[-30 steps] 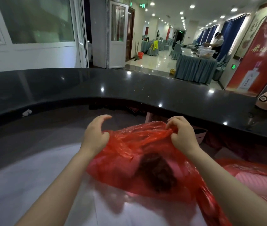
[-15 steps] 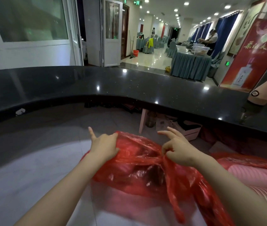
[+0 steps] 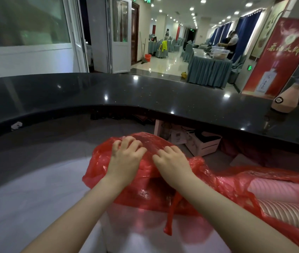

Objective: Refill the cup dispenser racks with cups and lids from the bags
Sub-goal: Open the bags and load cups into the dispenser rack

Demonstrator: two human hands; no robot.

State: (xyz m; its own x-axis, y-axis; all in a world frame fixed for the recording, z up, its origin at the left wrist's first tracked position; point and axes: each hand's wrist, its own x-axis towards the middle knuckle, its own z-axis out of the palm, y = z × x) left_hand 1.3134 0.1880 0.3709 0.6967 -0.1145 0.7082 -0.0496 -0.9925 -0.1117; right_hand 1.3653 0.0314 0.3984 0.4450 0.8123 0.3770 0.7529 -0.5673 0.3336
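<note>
A red plastic bag [image 3: 145,190] lies on the pale lower counter [image 3: 26,207] straight in front of me. My left hand [image 3: 125,157] and my right hand [image 3: 172,161] sit side by side on its top, fingers curled into the thin plastic. A twisted bag handle [image 3: 170,218] hangs down toward me. To the right, a second red bag [image 3: 265,176] holds sleeves of stacked ribbed cups [image 3: 291,214] lying on their sides. No dispenser rack is in view.
A raised curved black countertop [image 3: 145,95] runs across behind the bags, with a pink bottle [image 3: 285,99] on its right end. White boxes [image 3: 200,143] sit under it. Beyond lies a hall with draped tables [image 3: 209,72] and a person at the far right.
Both hands let go of the lifted bag mouth, dropped lower and came closer together; they now grip the plastic on top of the flattened bag. The camera tilted down a little.
</note>
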